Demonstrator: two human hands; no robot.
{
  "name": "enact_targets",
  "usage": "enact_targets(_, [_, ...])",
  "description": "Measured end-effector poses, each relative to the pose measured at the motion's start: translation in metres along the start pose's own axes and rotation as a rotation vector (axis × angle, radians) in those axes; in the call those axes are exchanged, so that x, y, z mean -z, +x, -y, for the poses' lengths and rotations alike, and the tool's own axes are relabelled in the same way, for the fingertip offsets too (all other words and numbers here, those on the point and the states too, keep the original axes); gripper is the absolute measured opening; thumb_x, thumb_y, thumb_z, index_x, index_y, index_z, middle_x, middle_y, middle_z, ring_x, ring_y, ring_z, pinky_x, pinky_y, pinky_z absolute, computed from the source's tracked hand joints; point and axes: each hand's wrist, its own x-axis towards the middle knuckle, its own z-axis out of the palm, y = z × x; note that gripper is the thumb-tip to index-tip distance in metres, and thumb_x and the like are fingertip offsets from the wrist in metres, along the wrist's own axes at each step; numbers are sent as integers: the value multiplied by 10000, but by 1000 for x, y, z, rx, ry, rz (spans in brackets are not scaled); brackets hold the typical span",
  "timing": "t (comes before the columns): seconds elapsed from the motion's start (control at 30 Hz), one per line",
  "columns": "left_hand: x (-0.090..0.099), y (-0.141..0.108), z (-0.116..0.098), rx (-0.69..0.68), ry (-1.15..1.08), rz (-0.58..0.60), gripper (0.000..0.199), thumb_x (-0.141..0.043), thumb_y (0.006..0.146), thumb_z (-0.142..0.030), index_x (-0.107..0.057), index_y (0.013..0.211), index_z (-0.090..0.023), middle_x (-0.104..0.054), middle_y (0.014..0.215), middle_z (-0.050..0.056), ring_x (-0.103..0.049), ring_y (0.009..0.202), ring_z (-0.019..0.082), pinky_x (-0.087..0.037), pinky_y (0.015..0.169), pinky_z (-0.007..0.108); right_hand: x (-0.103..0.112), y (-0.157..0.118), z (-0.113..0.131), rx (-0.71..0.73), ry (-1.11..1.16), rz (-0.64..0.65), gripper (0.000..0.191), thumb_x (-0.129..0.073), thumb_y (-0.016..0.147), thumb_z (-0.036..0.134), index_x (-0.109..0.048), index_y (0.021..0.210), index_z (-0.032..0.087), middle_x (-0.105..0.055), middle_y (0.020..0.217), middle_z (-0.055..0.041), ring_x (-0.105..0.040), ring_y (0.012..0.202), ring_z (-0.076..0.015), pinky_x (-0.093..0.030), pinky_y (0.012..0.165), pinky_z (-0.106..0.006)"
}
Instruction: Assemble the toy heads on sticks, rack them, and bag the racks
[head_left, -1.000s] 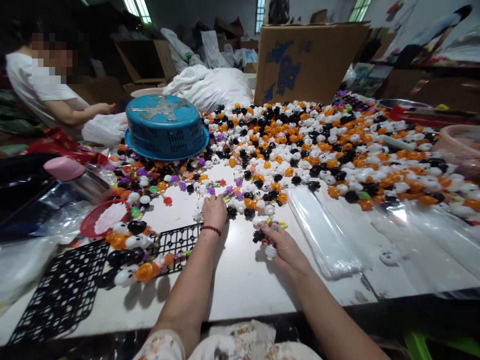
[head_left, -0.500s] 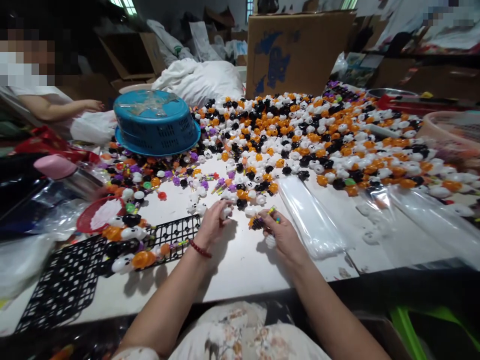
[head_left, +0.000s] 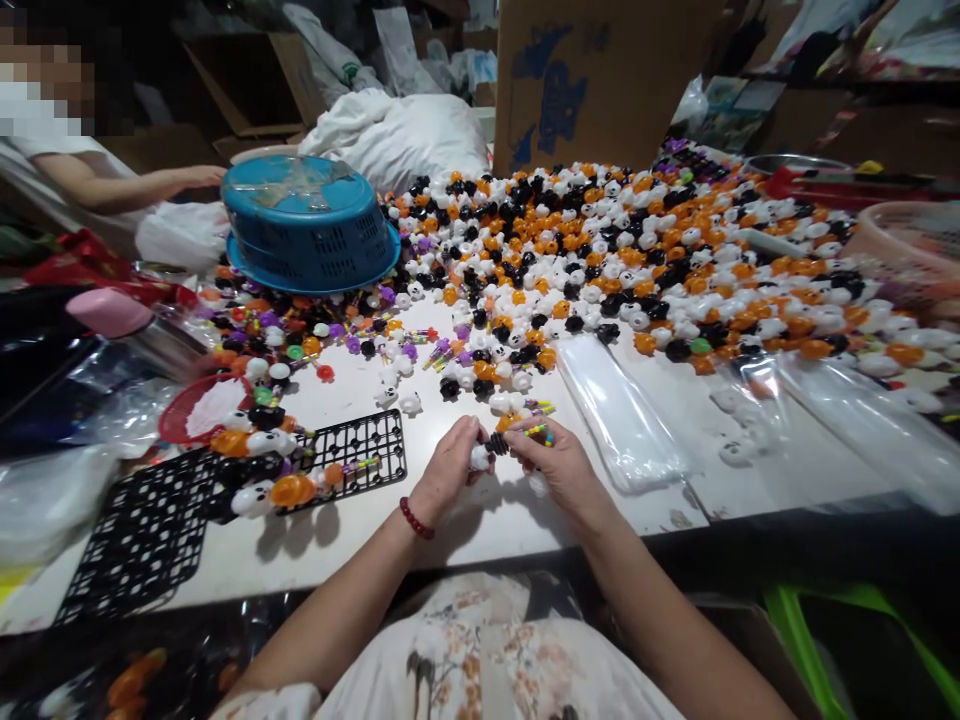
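Observation:
My left hand (head_left: pixel 448 470), a dark red bead bracelet on its wrist, is closed on a small white plastic piece (head_left: pixel 478 457). Fingertips of my right hand (head_left: pixel 561 464) pinch a black ribbed plastic piece (head_left: pixel 496 443) that has a yellow-green striped stick with it. The two pieces meet between my hands, just above the white tabletop (head_left: pixel 442 545). Right behind them is an orange pumpkin piece (head_left: pixel 508 421), partly hidden by my fingers. On the left, a black grid tray (head_left: pixel 390 440) carries several stacked orange, white and black figures (head_left: pixel 291 490).
A large heap of small figures (head_left: pixel 600 240) covers the back of the table. Clear plastic bags (head_left: pixel 626 420) lie to the right. An upturned blue basket (head_left: pixel 311 235), a red dish (head_left: pixel 176 415) and a pink-lidded bottle (head_left: pixel 109 312) stand left. A co-worker's arm (head_left: pixel 135 188) reaches in at far left.
My left hand has come back from the loose pieces with a white piece and moved right, towards my right hand. The white and black pieces have been brought together. The view has tilted slightly down.

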Motion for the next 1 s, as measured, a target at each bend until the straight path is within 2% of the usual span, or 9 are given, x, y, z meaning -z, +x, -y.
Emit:
enact_targets(0.1, [0,0,3,5,-11,10,397,-458,923,-612,-519,810,-236,-581,616,-13,-429,440,113,-299,420,231,3,-2,2,-36,-35,19,342,-836,678,475,-698,823,198,-608,630,27,-500,565,-114,-385,525,-243])
enact_targets(0.23, [0,1,5,-5,88,2,427,-453,922,-629,-520,795,-227,-537,618,-21,-476,489,122,-369,449,235,6,-3,2,-68,-83,29,345,-842,676,465,-702,843,197,-658,683,11,-521,586,-118,-388,539,-243])
enact_targets(0.43, [-8,1,10,16,203,-49,470,-369,943,-633,-503,768,-218,-508,619,-21,-447,468,122,-387,441,252,-3,-6,-14,-102,-117,77,344,-849,658,468,-705,813,195,-625,626,32,-497,556,-108,-388,554,-247])
enact_targets(0.6, [-9,6,14,-120,495,-76,383,-351,987,-499,-536,788,-228,-558,736,26,-559,659,175,-484,613,291,3,-6,-27,-114,-108,90,376,-821,682,511,-678,824,193,-619,636,20,-503,554,-118,-397,541,-251])
enact_targets(0.67, [-1,13,8,-140,613,-121,279,-408,981,-424,-572,872,-226,-582,837,56,-586,738,198,-502,714,324,15,0,-26,-96,-168,28,407,-792,706,541,-683,901,202,-637,684,8,-512,554,-123,-411,538,-262])
enact_targets(0.73, [14,23,0,-138,732,-235,209,-439,970,-348,-573,1030,-198,-583,1000,110,-598,856,231,-498,817,372,29,9,-23,-15,-294,-98,474,-775,717,551,-679,1051,229,-668,818,-16,-539,602,-143,-447,570,-291])
enact_targets(0.83, [45,42,-8,-89,909,-485,339,-498,927,-250,-499,1248,-141,-494,1263,195,-551,1097,308,-443,976,459,50,22,-16,242,-536,-316,505,-731,744,559,-662,1132,243,-648,1061,-78,-594,864,-224,-503,787,-393])
enact_targets(0.93, [72,58,-6,-10,899,-567,299,-560,857,-166,-572,1154,-133,-484,1299,209,-496,1217,366,-368,1066,528,62,28,-7,422,-721,-440,415,-550,864,607,-678,945,220,-626,1064,-113,-557,1046,-277,-433,974,-464])
enact_targets(1.0, [82,66,-3,15,816,-554,197,-572,819,-121,-616,1010,-132,-522,1247,210,-498,1233,378,-365,1076,540,63,26,-3,393,-777,-467,470,-449,911,642,-664,861,228,-635,945,-97,-571,978,-279,-445,935,-468])
